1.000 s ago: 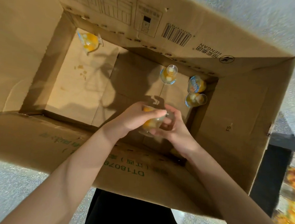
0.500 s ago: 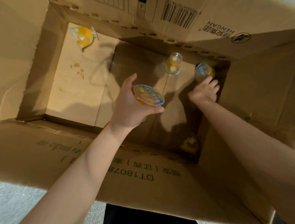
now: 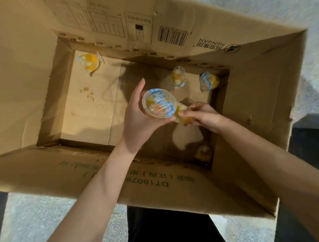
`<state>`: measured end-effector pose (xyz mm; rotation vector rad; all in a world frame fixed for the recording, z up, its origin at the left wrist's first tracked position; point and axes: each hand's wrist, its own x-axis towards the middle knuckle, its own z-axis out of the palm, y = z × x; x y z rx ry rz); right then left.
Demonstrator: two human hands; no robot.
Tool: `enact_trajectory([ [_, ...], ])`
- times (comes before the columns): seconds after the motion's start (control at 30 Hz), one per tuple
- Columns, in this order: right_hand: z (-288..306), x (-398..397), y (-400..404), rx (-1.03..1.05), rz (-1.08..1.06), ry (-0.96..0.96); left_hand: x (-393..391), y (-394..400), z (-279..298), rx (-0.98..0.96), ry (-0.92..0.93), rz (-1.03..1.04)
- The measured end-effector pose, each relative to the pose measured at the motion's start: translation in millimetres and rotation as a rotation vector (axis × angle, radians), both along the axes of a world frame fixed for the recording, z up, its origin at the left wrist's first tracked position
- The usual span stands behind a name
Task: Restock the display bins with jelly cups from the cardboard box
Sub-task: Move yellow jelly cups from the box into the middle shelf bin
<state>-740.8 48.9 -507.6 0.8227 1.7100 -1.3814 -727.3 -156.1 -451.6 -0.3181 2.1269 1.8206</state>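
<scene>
Right hand [image 3: 202, 116], which half a second ago was reaching toward the far-right corner, is back at centre with its grip pinching a second jelly cup [image 3: 182, 115], touching the cup [image 3: 158, 103] the left hand [image 3: 138, 120] holds lid-up. Both are inside the cardboard box [image 3: 256, 99]. Four loose cups remain on its floor, so collecting isn't finished; display bins aren't in view.

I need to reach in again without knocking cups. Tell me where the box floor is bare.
The widest bare patch of the cardboard box floor is the near-left part, between the far-left cup and the left hand. The right side is crowded: two cups at the far wall, one in the near-right corner, both hands holding cups.
</scene>
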Motion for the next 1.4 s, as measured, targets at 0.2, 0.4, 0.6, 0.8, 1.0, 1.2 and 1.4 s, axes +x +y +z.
enact_trajectory([
  [0.2, 130.6, 26.3, 3.2, -0.328, -0.235, 0.263, -23.9, 11.8, 83.4, 0.157, 0.047, 0.043],
  [0.4, 285.7, 59.0, 35.7, 0.041, -0.365, 0.665, -44.1, 71.8, 196.3, 0.284, 0.17, -0.278],
  [0.6, 396.9, 141.3, 91.2, 0.387, -0.516, 0.956, -3.9, 181.4, 293.9, 0.488, 0.276, -0.618],
  [0.8, 463.1, 274.9, 153.8, 0.501, -0.76, 1.081, 93.1, 288.7, 371.1, 0.602, 0.431, -0.961],
  [1.0, 483.2, 446.1, 202.0, 0.592, -1.138, 1.008, 263.7, 377.7, 413.2, 0.765, 0.281, -1.274],
  [1.2, 497.7, 631.1, 239.1, 0.708, -1.421, 1.035, 447.8, 447.1, 418.2, 0.839, -0.06, -1.537],
  [1.4, 491.7, 774.1, 258.6, 0.675, -1.62, 1.141, 601.0, 492.5, 423.3, 0.865, -0.281, -1.75],
])
